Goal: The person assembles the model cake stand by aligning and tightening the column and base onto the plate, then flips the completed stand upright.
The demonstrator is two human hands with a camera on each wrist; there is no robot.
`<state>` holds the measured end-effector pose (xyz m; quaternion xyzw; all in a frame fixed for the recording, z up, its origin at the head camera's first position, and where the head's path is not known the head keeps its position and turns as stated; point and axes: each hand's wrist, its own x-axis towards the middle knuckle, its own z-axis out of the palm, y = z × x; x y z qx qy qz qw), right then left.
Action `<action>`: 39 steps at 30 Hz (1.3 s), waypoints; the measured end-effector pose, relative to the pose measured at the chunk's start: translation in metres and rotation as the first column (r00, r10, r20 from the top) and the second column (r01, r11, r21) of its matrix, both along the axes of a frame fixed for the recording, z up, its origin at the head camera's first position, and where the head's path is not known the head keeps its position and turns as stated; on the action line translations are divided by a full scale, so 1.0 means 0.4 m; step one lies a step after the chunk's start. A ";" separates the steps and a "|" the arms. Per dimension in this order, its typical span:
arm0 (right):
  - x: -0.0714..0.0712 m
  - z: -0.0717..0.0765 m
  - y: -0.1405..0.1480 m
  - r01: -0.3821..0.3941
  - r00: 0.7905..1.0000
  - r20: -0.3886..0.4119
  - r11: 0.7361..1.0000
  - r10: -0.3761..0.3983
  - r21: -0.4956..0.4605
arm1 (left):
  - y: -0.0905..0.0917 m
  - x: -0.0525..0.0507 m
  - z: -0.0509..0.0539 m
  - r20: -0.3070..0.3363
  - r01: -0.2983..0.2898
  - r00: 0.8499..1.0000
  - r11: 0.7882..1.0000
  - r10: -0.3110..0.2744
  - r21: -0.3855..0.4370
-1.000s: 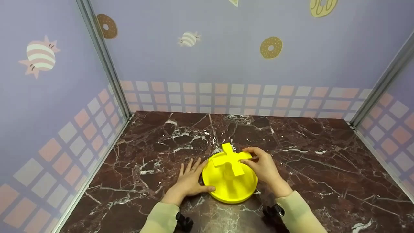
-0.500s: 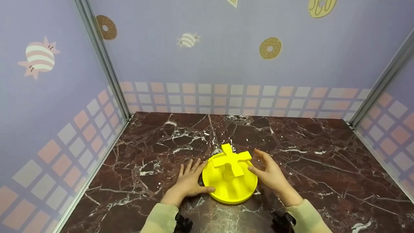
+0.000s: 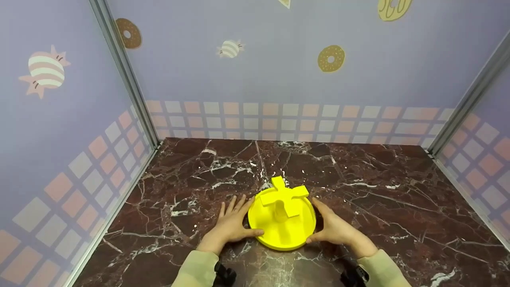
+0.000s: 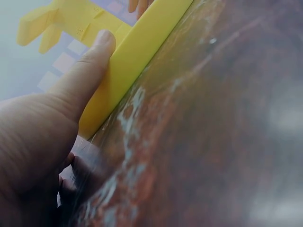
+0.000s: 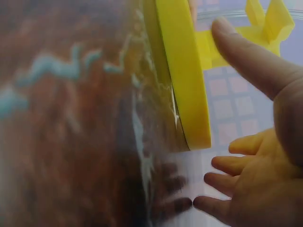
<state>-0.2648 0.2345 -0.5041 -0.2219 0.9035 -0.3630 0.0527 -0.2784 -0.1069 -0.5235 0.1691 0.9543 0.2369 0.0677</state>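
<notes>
A yellow round, shallow tray lies on the table with a thick post at its middle. On the post sits a yellow cross-shaped piece with several blunt arms. My left hand is spread at the tray's left side, its thumb touching the yellow rim. On the other side, my right hand stands around the right edge, fingers straight and apart. The right wrist view has its thumb at the rim; whether it touches cannot be told.
The dark red marbled table carries small white specks behind the tray. Patterned panels close off the back and both sides, joined by metal posts. A black wrist device is on each arm.
My right hand lets go of one arm of the cross, draws back to the right, then comes down beside the tray's right rim. The left hand keeps its place.
</notes>
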 end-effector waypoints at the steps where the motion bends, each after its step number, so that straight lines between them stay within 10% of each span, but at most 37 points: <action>1: 0.001 -0.001 -0.001 -0.011 1.000 0.007 1.000 0.011 0.008 | -0.001 0.000 0.000 0.003 0.000 1.000 1.000 0.000 0.000; 18: 0.022 0.010 -0.015 -0.077 0.994 0.086 0.979 0.062 0.190 | -0.015 -0.003 0.004 0.011 0.067 0.998 0.997 -0.067 0.037; 39: 0.007 0.001 -0.006 0.031 0.999 -0.010 0.994 -0.030 0.102 | -0.005 -0.011 0.002 -0.024 0.069 0.998 0.983 -0.066 0.172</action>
